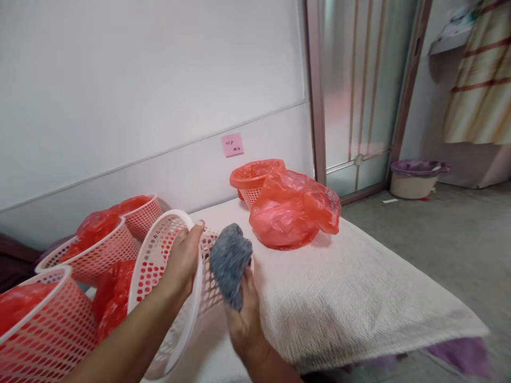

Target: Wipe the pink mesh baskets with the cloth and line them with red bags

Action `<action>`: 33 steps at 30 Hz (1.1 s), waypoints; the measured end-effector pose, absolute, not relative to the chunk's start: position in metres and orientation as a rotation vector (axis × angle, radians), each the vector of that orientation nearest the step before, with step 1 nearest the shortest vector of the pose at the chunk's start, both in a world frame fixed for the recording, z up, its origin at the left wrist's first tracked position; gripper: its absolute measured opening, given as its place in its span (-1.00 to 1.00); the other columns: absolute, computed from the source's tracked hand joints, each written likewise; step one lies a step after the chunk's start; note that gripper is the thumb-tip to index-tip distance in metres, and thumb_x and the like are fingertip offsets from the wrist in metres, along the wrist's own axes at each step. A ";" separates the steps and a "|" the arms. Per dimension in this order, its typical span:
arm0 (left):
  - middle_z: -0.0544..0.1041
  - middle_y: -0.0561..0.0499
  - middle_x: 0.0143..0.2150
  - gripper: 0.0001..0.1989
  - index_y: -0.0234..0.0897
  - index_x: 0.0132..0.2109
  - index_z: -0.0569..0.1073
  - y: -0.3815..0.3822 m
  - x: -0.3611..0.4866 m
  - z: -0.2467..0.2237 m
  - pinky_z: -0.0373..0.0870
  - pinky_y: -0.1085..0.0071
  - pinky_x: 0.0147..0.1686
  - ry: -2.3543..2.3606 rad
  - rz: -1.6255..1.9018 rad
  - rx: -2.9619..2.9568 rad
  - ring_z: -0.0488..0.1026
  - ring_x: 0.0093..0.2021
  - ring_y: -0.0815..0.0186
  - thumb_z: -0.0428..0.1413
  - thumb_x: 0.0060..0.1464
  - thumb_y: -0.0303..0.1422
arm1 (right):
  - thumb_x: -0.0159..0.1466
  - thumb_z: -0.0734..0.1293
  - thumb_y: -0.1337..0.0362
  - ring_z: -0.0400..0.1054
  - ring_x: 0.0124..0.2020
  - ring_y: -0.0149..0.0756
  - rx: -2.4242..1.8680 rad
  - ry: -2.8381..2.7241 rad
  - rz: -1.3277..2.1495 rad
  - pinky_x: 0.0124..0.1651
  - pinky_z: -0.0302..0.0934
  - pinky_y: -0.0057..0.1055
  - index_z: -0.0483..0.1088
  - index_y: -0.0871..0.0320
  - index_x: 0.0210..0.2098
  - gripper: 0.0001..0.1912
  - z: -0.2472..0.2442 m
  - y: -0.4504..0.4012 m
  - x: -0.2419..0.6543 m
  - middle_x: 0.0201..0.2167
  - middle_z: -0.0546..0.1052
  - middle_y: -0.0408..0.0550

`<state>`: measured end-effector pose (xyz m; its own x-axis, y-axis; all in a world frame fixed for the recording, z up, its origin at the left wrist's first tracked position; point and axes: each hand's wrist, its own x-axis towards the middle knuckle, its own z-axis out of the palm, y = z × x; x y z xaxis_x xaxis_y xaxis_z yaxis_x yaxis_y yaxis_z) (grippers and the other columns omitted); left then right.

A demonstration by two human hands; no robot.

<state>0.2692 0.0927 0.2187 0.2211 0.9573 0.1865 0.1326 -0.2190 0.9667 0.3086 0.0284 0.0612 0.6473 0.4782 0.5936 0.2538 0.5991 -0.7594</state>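
Note:
A white perforated plastic basket (209, 276) lies tilted on its side, its wide opening facing left. My left hand (181, 260) is closed on its rim, thumb on top and fingers reaching inside. In my right hand (245, 319) is a crumpled grey-blue cloth (230, 263), pressed against the outside of the basket near its base. The fingers of that hand are partly hidden behind the cloth. Close by on the right, a red plastic bag (293, 213) rests on the white towel-like cover (359, 282).
Several similar baskets with red bags stand at left, among them a near basket (51, 324). Against the wall stands a red-lined basket (253, 183) below a pink note (232, 144). A bucket (415, 183) with a purple liner is on the floor beside the glass door (355, 80).

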 end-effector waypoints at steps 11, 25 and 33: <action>0.37 0.13 -0.53 -0.78 -0.25 -0.40 0.33 0.100 0.334 0.202 0.23 0.39 -0.43 1.081 1.107 1.699 0.32 -0.51 0.32 0.08 -0.02 -0.18 | 0.15 0.39 0.10 0.24 0.19 0.04 -1.096 -0.522 0.363 0.17 0.21 -0.04 0.19 0.09 0.23 -0.31 0.050 0.010 0.272 0.19 0.36 0.11; 0.51 -0.17 -0.07 -0.60 -0.31 -0.04 0.39 0.074 0.326 0.179 0.39 0.27 -0.12 0.909 0.726 1.854 0.48 -0.07 0.14 0.01 0.14 -0.09 | 0.02 0.44 0.19 0.51 -0.21 -0.07 -0.943 -0.291 0.684 -0.20 0.40 -0.26 0.36 0.23 -0.01 -0.44 0.087 -0.007 0.329 -0.27 0.60 0.04; 0.58 -0.09 -0.04 -0.47 -0.12 0.12 0.31 0.065 0.161 0.152 0.47 0.32 -0.18 0.290 0.536 2.999 0.55 -0.14 0.15 0.07 0.08 0.01 | -0.08 0.50 0.15 0.52 -0.30 -0.05 -0.769 -0.184 0.783 -0.22 0.41 -0.21 0.42 0.23 -0.13 -0.47 0.091 -0.011 0.362 -0.30 0.62 0.02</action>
